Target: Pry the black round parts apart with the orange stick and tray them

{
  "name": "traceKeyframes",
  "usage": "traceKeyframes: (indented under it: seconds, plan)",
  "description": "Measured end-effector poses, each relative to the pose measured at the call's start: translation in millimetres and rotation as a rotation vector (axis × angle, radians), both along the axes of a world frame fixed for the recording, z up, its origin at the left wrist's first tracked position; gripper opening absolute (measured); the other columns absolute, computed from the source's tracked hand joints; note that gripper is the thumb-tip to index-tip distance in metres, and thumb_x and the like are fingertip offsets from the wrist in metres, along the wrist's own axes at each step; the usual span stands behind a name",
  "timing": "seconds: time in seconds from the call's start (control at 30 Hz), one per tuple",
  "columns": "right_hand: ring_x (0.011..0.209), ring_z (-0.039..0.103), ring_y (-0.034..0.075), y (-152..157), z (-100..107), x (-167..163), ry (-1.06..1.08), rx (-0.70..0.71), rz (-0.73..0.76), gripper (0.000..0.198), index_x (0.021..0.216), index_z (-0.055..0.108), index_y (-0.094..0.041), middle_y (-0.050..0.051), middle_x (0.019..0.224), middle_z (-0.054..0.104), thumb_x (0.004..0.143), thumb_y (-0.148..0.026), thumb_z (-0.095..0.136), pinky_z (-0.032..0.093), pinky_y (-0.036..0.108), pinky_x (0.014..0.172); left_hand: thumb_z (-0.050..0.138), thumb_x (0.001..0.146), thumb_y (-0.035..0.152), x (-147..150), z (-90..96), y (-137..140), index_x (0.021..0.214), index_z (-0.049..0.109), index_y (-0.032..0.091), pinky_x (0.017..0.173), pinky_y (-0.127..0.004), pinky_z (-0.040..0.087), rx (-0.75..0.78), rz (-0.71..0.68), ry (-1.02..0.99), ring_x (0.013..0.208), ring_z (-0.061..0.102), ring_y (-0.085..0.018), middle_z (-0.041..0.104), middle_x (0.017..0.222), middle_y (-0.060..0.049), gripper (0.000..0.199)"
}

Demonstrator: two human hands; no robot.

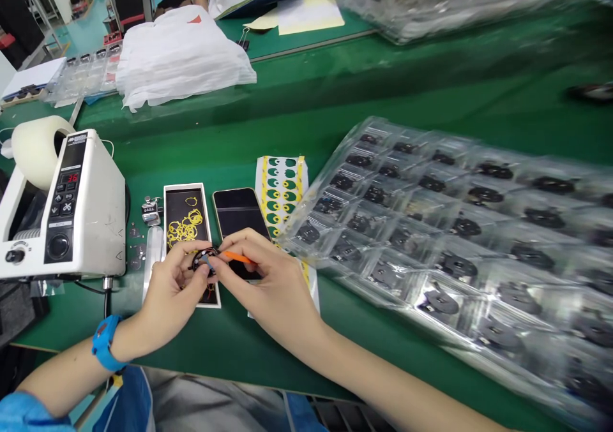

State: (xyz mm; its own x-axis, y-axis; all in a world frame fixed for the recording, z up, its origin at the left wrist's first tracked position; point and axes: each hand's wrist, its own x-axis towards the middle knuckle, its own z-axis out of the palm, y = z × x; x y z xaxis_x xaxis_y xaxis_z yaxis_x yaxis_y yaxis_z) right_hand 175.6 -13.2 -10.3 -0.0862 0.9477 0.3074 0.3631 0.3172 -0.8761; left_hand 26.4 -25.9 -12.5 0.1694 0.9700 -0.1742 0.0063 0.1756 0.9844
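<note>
My left hand, with a blue band at the wrist, pinches a small round black part by its edge. An orange stick-like tool is gripped in my right hand, whose fingertips meet the part from the other side. My fingers cover much of the part, so its details are hidden. Beneath and behind the hands lies a white-rimmed box with thin yellow rings inside. A dark-screened phone rests just beyond my right fingers.
At left stands a white tape dispenser, with a metal tally counter beside it. Behind the phone is a yellow-edged sticker sheet. A large clear tray of black parts fills the right. White sheets are stacked at the back.
</note>
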Motion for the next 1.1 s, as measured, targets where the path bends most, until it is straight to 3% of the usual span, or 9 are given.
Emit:
traceKeyframes:
  seconds: [0.27, 0.43, 0.57, 0.73, 0.8, 0.93, 1.1]
  plan:
    - [0.063, 0.053, 0.011, 0, 0, 0, 0.002, -0.011, -0.007, 0.016, 0.069, 0.06, -0.019, 0.001, 0.076, 0.06, 0.085, -0.016, 0.057, 0.041, 0.023, 0.052, 0.056, 0.09, 0.023, 0, -1.3, -2, 0.109, 0.062, 0.025, 0.063, -0.017, 0.048, 0.063, 0.009, 0.067, 0.065, 0.049, -0.009, 0.048, 0.069, 0.003, 0.02]
    - [0.065, 0.056, 0.012, 0, -1, -2, -0.015, 0.021, -0.009, 0.016, 0.071, 0.061, -0.02, 0.001, 0.077, 0.061, 0.086, -0.014, 0.057, 0.042, 0.023, 0.052, 0.059, 0.089, 0.025, 2, 1.7, 0, 0.105, 0.062, 0.023, 0.069, -0.017, 0.052, 0.059, 0.025, 0.023, 0.068, 0.056, -0.01, 0.051, 0.066, 0.003, 0.017]
    - [0.069, 0.06, 0.014, -2, -3, -2, -0.084, 0.122, -0.015, 0.016, 0.073, 0.06, -0.02, 0.002, 0.08, 0.062, 0.087, -0.011, 0.057, 0.045, 0.023, 0.055, 0.065, 0.085, 0.03, 5, 7.1, 1, 0.1, 0.061, 0.02, 0.072, -0.019, 0.057, 0.036, 0.058, -0.071, 0.069, 0.061, -0.009, 0.063, 0.073, 0.001, 0.019]
    - [0.068, 0.06, 0.015, -1, -7, 1, -0.197, 0.311, -0.097, 0.013, 0.078, 0.052, -0.02, 0.003, 0.08, 0.062, 0.088, -0.016, 0.06, 0.045, 0.025, 0.055, 0.073, 0.079, 0.038, 6, 11.0, 5, 0.097, 0.06, 0.019, 0.069, -0.022, 0.06, 0.024, 0.112, -0.151, 0.072, 0.067, -0.012, 0.066, 0.073, 0.001, 0.03]
    - [0.063, 0.057, 0.013, 1, -7, 3, -0.196, 0.263, -0.105, 0.014, 0.082, 0.051, -0.02, 0.001, 0.078, 0.059, 0.087, -0.021, 0.064, 0.041, 0.024, 0.051, 0.074, 0.078, 0.041, 4, 11.9, 6, 0.096, 0.058, 0.019, 0.069, -0.024, 0.061, 0.015, 0.112, -0.176, 0.07, 0.069, -0.013, 0.067, 0.073, 0.002, 0.033]
    - [0.068, 0.055, 0.013, 3, -4, 4, -0.112, 0.092, 0.034, 0.005, 0.092, 0.058, -0.02, 0.001, 0.084, 0.057, 0.089, -0.021, 0.061, 0.04, 0.024, 0.054, 0.074, 0.077, 0.044, 2, 14.6, 6, 0.096, 0.058, 0.019, 0.067, -0.026, 0.062, 0.002, 0.073, -0.168, 0.069, 0.069, -0.014, 0.068, 0.073, 0.001, 0.036]
    - [0.062, 0.045, 0.011, 4, 0, 3, 0.004, -0.069, 0.12, 0.011, 0.078, 0.054, -0.019, -0.001, 0.078, 0.049, 0.089, -0.018, 0.056, 0.033, 0.024, 0.051, 0.075, 0.076, 0.041, 4, 16.7, 4, 0.094, 0.058, 0.018, 0.071, -0.03, 0.063, -0.023, 0.076, -0.099, 0.069, 0.068, -0.014, 0.067, 0.073, 0.0, 0.034]
